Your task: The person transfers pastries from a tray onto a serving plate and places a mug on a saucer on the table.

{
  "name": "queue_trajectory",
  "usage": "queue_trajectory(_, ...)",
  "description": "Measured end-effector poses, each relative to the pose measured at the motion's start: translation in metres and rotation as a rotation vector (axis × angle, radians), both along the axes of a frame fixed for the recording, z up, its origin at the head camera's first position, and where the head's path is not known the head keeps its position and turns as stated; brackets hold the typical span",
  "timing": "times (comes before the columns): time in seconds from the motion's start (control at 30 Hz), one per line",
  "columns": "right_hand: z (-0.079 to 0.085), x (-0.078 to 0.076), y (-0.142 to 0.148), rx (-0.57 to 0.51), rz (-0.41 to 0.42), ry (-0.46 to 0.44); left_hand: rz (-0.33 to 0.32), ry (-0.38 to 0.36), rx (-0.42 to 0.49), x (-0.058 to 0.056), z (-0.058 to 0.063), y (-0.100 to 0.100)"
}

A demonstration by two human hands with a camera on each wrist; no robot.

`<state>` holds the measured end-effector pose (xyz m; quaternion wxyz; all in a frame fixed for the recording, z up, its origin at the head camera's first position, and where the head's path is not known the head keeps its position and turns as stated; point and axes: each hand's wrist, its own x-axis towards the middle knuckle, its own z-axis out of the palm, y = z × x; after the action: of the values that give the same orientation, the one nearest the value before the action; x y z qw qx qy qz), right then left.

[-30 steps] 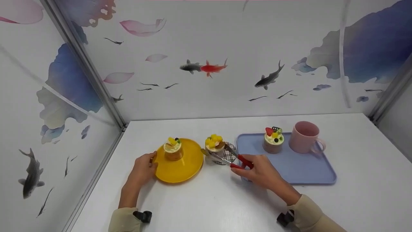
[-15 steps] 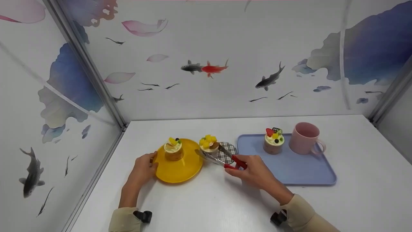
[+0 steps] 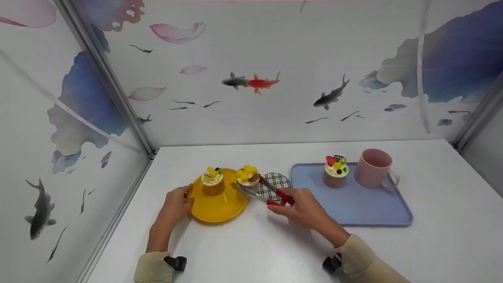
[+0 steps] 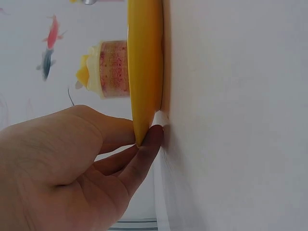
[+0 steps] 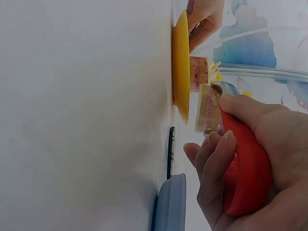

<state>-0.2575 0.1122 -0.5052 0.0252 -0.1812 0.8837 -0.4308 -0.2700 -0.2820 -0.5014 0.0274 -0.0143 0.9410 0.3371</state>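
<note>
My left hand pinches the left rim of a yellow plate, thumb above and fingertips below, as the left wrist view shows. On that plate stands a small cream-topped cake cup. My right hand grips red-handled tongs. Their metal ends hold a second cake cup, topped with yellow fruit cubes, at the plate's right edge. In the right wrist view this held cake is raised above the table, beside the plate's near edge.
Right of the plate lies a round checked coaster. A blue tray farther right carries a strawberry-topped cake cup and a pink mug. White printed walls border the white table at the back and left.
My right hand has shifted left with the tongs and the yellow-cube cake, off the coaster and over to the plate's right edge. My left hand keeps its hold on the plate.
</note>
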Motion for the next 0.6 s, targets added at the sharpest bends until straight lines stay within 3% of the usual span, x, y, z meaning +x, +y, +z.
queue_trajectory(0.27, 0.0, -0.002, -0.009, 0.021, -0.01, -0.024, -0.005, 0.0, 0.013, -0.002, -0.001, 0.001)
queue_trajectory(0.6, -0.003, -0.005, -0.016, -0.009, 0.049, 0.015, -0.005, 0.031, 0.012, -0.002, -0.002, 0.002)
